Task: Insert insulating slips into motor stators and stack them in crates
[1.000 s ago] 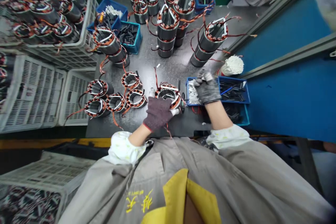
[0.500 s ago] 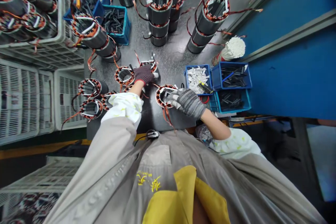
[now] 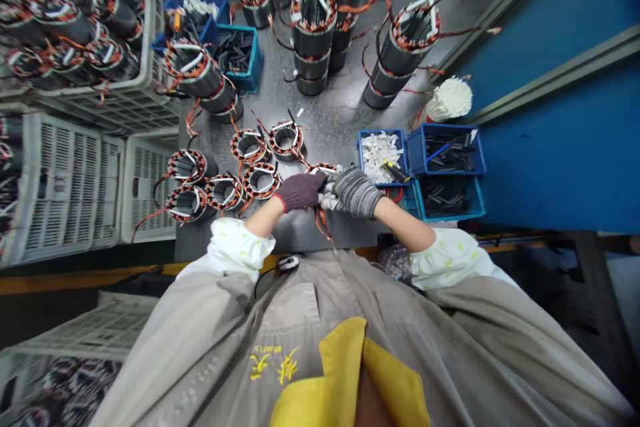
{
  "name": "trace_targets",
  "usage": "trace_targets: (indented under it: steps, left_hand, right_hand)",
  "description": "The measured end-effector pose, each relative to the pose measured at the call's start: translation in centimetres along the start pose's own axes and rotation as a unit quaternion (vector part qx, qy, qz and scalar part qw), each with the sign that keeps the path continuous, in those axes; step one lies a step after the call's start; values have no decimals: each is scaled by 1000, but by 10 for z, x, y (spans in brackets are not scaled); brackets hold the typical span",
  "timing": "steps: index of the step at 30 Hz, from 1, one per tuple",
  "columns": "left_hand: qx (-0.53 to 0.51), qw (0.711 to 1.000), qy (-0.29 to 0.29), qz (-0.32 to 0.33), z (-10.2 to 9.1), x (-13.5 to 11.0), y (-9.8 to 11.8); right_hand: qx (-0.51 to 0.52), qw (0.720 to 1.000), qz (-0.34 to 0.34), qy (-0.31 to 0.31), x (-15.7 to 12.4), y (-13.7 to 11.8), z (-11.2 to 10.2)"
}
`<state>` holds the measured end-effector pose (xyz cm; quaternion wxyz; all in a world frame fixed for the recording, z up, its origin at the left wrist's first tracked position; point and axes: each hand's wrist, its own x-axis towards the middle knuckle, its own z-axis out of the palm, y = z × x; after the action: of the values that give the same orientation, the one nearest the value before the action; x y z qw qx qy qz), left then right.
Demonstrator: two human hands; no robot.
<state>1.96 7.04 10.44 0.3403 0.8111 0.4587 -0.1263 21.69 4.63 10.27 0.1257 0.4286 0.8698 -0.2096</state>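
Observation:
A motor stator (image 3: 323,167), a ring with copper windings, stands near the front edge of the table, its near side covered by my gloved fingers. My left hand (image 3: 303,191), in a dark purple glove, reaches it from the left with fingers closed. From the right comes my right hand (image 3: 356,192), in a grey striped glove with pale fingertips, its fingers curled in against the left ones. Whatever the fingertips pinch is hidden. Copper leads (image 3: 324,223) hang toward me below the hands. Left of them stand another stator (image 3: 261,180) and a stator with a black sleeve (image 3: 286,139).
Stacked stators (image 3: 315,33) rise at the back. To the right are a blue bin of white pieces (image 3: 380,155), a bin of black sleeves (image 3: 447,148) and a bundle of white tubes (image 3: 451,99). A plastic crate (image 3: 150,73) full of stators borders the left.
My left hand has left the stator at the back left and come right and nearer, joining my right hand. My right hand stays at the front stator. The camera view has shifted slightly.

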Motion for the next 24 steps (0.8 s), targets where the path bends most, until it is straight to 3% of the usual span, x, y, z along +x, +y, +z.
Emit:
trace_targets:
  steps: [4, 8, 11, 13, 15, 17, 20, 22, 24]
  left_hand:
    - [-77, 990, 111, -51, 10, -14, -4]
    - [-193, 957, 193, -96, 22, -29, -16]
    - [-303, 910, 273, -70, 28, -35, -29]
    - [-314, 894, 315, -65, 32, -37, -38]
    - [-266, 911, 300, -97, 36, -39, -41]
    - [-206, 934, 261, -129, 39, -39, -37]
    - [-126, 947, 276, -105, 38, -29, -19]
    - [-57, 956, 278, -69, 33, -14, -6]
    - [5, 968, 242, -60, 25, 4, 3]
  right_hand:
    - [-39, 997, 62, -30, 13, -28, -13]
    - [-11, 992, 123, -9, 19, -42, -9]
    - [42, 983, 168, 63, 13, -47, 12]
    - [94, 973, 165, 133, 7, -48, 32]
    - [160, 949, 181, 204, 3, -48, 55]
    - [239, 905, 227, 268, 3, -49, 76]
    - [321, 852, 256, 325, 8, -51, 95]
    - [335, 843, 251, 338, 11, -52, 100]
    - [316, 844, 260, 345, 9, -50, 99]
